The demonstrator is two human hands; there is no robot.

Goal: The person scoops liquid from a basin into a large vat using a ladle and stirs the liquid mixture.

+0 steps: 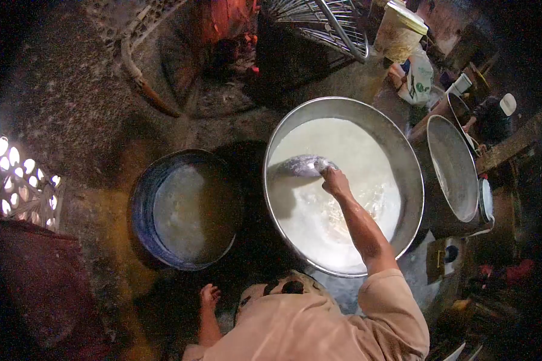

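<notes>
My right hand [334, 180] is closed around the rim or handle of a grey metal scoop [301, 165], held over the left part of a large metal vat [412, 231]. Whitish liquid [337, 135] fills much of the vat, with ripples and foam below my forearm. Down at my left side, my left hand [210, 294] hangs with its fingers apart and nothing in it. Ahead of that hand stands a round blue tub [143, 225] with cloudy liquid inside. The scoop's underside is hard to make out.
Another large metal vessel [430, 144] stands at the right, near a person in a pale cap [507, 104]. A curved pole [141, 81] and a metal rack [334, 30] are ahead. A yellowish bucket [397, 36] sits beyond, and a lit lattice [18, 174] is at left.
</notes>
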